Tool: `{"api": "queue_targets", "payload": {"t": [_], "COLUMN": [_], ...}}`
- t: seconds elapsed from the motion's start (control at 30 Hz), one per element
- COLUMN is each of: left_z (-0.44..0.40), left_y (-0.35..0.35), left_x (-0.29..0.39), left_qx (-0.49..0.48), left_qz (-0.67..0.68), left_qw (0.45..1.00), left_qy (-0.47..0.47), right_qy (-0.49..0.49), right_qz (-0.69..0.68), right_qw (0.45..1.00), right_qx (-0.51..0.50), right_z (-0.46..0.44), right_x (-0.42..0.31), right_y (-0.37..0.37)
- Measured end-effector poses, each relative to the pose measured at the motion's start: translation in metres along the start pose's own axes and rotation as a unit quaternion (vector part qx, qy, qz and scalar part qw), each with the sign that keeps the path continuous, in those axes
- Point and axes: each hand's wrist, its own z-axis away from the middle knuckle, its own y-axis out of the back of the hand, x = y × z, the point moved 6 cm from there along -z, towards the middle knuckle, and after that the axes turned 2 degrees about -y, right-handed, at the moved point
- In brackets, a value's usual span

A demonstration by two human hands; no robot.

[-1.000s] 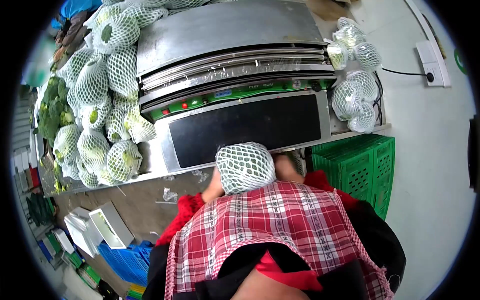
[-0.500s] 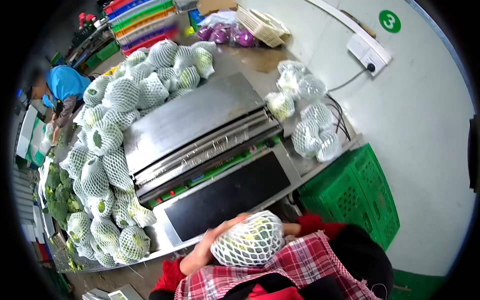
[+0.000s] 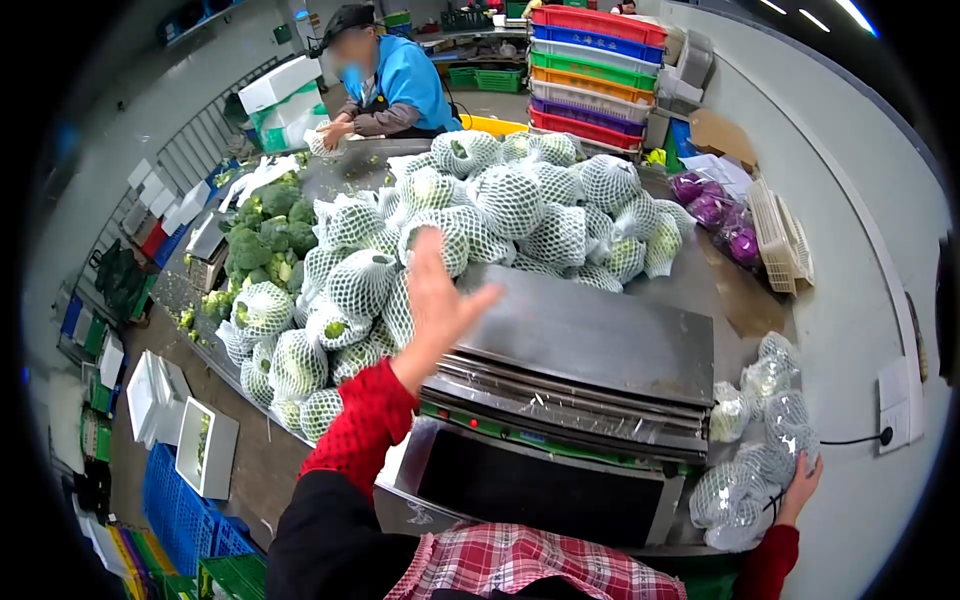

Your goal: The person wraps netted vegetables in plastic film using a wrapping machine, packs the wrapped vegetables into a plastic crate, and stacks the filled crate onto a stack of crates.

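Observation:
My left hand (image 3: 437, 305) is raised over the near left part of the pile, by the metal film-wrapping machine (image 3: 590, 335). Its fingers are spread with nothing in them. Far to the right, my right hand (image 3: 798, 490) reaches to the clear film-wrapped vegetable heads (image 3: 790, 425), its extended fingers against their right side; the film partly hides the contact. Green vegetable heads in white foam nets (image 3: 505, 200) are heaped behind and left of the machine. A dark plate (image 3: 540, 490) lies at the machine's front, above my checked apron (image 3: 540, 565).
Across the table a co-worker in blue (image 3: 410, 85) handles a netted head. Bare broccoli (image 3: 265, 240) lies on the left. Stacked coloured crates (image 3: 595, 75), purple vegetables (image 3: 715, 205) and a cream basket (image 3: 780, 240) stand behind. A cable (image 3: 850, 441) runs to the right wall.
My view has swung left and up. The netted head held at my apron is no longer in my hands. My left hand has risen forward; my right has moved out to the film-wrapped heads.

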Motion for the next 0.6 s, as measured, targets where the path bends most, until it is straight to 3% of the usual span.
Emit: {"api": "queue_targets", "payload": {"t": [0.03, 0.07, 0.13, 0.2, 0.27, 0.3, 0.33, 0.37, 0.43, 0.47, 0.5, 0.53, 0.6], "left_z": [-0.017, -0.036, -0.070, -0.090, -0.093, -0.088, -0.083, -0.072, -0.045, -0.029, -0.019, 0.001, 0.012], "left_y": [-0.009, -0.013, -0.036, -0.056, -0.066, -0.059, -0.049, -0.043, -0.023, -0.021, -0.004, -0.009, 0.000], "left_x": [-0.033, -0.056, -0.091, -0.111, -0.130, -0.131, -0.134, -0.149, -0.167, -0.185, -0.153, -0.166, -0.097], "left_qx": [0.011, 0.022, -0.118, -0.250, -0.350, -0.320, -0.287, -0.193, -0.030, 0.001, 0.027, 0.059, 0.072], "left_qz": [-0.065, -0.129, -0.141, -0.169, -0.173, -0.133, -0.097, -0.048, 0.158, 0.222, 0.311, 0.345, 0.437], "left_qw": [0.996, 0.986, 0.957, 0.903, 0.871, 0.884, 0.895, 0.924, 0.924, 0.912, 0.867, 0.841, 0.778], "left_qy": [0.052, 0.104, 0.224, 0.305, 0.297, 0.314, 0.327, 0.327, 0.346, 0.345, 0.388, 0.412, 0.445], "right_qy": [0.048, 0.062, -0.082, 0.134, 0.227, 0.204, 0.230, 0.181, 0.138, 0.112, 0.129, 0.059, 0.063], "right_qz": [0.096, 0.079, 0.279, 0.534, 0.242, 0.095, 0.104, 0.023, -0.132, -0.136, -0.202, -0.277, -0.325], "right_qw": [0.992, 0.993, 0.955, 0.824, 0.943, 0.967, 0.952, 0.945, 0.863, 0.816, 0.772, 0.714, 0.712], "right_qx": [0.062, 0.063, 0.064, 0.136, -0.008, -0.122, -0.173, -0.270, -0.468, -0.551, -0.589, -0.640, -0.619], "right_z": [-0.028, -0.068, -0.092, -0.098, -0.075, -0.033, 0.016, 0.071, 0.158, 0.202, 0.239, 0.274, 0.317], "right_x": [0.016, 0.051, 0.014, -0.058, -0.142, -0.197, -0.248, -0.293, -0.339, -0.369, -0.389, -0.423, -0.457], "right_y": [0.002, 0.013, 0.020, 0.003, -0.071, -0.123, -0.173, -0.223, -0.326, -0.366, -0.411, -0.442, -0.508]}}
